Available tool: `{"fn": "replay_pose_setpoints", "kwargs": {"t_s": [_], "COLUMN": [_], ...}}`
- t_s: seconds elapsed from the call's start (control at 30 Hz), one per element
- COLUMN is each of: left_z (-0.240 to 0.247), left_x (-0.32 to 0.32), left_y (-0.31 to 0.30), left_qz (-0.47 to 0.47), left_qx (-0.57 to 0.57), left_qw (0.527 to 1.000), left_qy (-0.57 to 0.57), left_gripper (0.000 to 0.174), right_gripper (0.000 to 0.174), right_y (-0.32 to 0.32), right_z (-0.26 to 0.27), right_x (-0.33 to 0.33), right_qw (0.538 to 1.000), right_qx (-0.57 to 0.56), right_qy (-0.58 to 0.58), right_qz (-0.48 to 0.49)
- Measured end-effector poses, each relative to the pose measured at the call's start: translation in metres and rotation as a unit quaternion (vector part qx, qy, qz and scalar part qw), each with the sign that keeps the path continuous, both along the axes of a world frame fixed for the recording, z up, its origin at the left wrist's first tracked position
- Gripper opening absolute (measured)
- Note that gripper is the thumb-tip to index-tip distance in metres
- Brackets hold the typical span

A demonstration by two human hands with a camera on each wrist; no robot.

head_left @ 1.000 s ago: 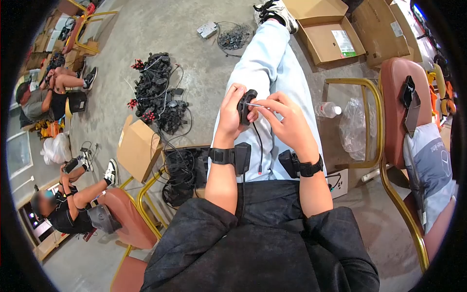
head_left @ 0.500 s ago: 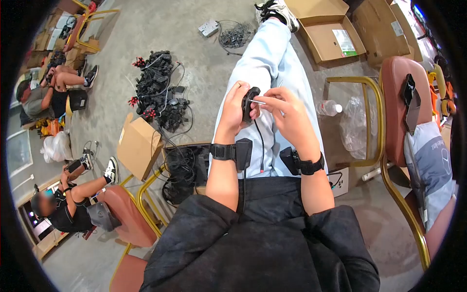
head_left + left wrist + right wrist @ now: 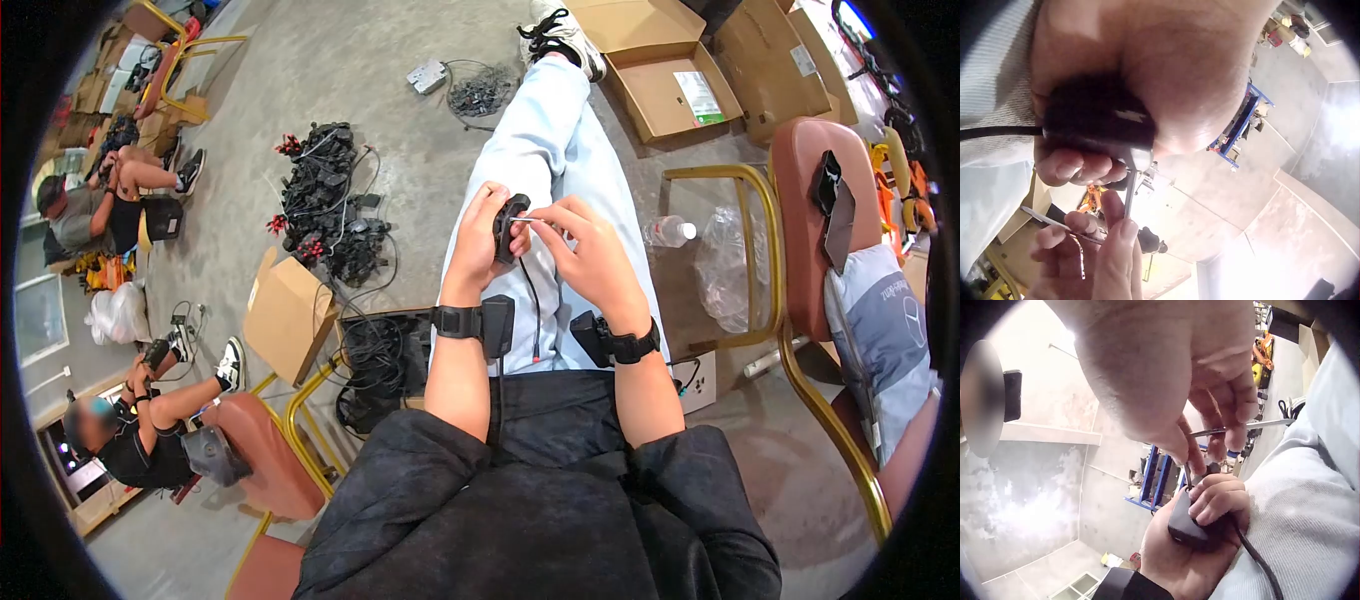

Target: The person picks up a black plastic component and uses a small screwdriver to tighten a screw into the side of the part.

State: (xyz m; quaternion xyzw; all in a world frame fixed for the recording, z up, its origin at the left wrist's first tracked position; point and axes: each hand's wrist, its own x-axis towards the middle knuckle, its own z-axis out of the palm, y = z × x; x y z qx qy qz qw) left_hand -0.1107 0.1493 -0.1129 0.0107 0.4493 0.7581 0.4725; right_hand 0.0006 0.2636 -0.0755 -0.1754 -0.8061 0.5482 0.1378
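Observation:
My left hand grips a small black plastic casing over the lap, fingers curled round it. A black cable runs out of the casing and hangs down over the jeans. From the right, my right hand pinches a thin metal shaft between thumb and finger, its end right at the casing's edge. A second thin silver length passes between the other fingers of that hand; whether it belongs to the same tool I cannot tell. Both wrists wear black straps with camera units.
Black cabled parts lie heaped on the floor at left, near an open carton. More cardboard boxes stand ahead right. A chair with a grey bag and a plastic bottle are at right. Two seated people are at left.
The casing and both hands shift slightly within the head view, which itself moves a little. The shaft's end stays at the casing while the right fingers change position slightly.

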Motion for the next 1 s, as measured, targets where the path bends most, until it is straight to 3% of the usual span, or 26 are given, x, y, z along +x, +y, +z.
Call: {"fn": "replay_pose_setpoints", "kwargs": {"t_s": [0.17, 0.23, 0.37, 0.47, 0.53, 0.57, 0.67, 0.73, 0.87, 1.0], "left_z": [0.002, 0.000, 0.000, -0.004, 0.000, 0.000, -0.001, 0.000, -0.002, -0.001], "left_x": [-0.001, -0.002, 0.004, 0.002, 0.002, 0.002, 0.000, -0.001, -0.002, -0.001], "left_y": [-0.001, -0.001, 0.003, 0.003, 0.004, 0.003, 0.001, 0.001, 0.002, 0.001], "left_qz": [0.004, 0.006, 0.019, 0.009, 0.016, 0.016, 0.017, 0.030, 0.030, 0.018], "left_qx": [-0.015, -0.001, -0.043, -0.026, -0.036, -0.035, -0.010, 0.006, 0.001, 0.003], "left_qw": [1.000, 1.000, 0.998, 0.999, 0.999, 0.999, 1.000, 0.999, 0.999, 1.000], "left_qy": [-0.006, -0.006, 0.030, 0.035, 0.016, 0.017, -0.006, -0.025, -0.018, -0.016], "left_gripper": [0.016, 0.017, 0.016, 0.016, 0.016, 0.016, 0.015, 0.015, 0.015, 0.015], "right_gripper": [0.015, 0.016, 0.017, 0.014, 0.012, 0.012, 0.014, 0.014, 0.013, 0.013], "right_y": [-0.001, 0.000, 0.002, 0.004, 0.004, 0.005, 0.006, 0.005, 0.002, 0.002], "right_z": [-0.007, -0.011, -0.011, -0.007, 0.006, 0.004, -0.007, -0.009, -0.009, -0.021], "right_x": [0.000, -0.001, 0.000, 0.001, -0.002, -0.002, -0.003, -0.002, -0.003, -0.004], "right_qw": [0.996, 0.985, 0.983, 0.993, 0.981, 0.981, 0.988, 0.999, 1.000, 0.997], "right_qx": [0.057, 0.144, 0.165, 0.111, -0.128, -0.128, -0.110, -0.049, -0.012, 0.028], "right_qy": [0.063, 0.097, 0.082, 0.051, -0.143, -0.142, -0.109, -0.009, -0.017, 0.068], "right_qz": [0.006, 0.009, -0.001, 0.007, 0.020, 0.020, -0.007, -0.016, 0.006, -0.010]}}
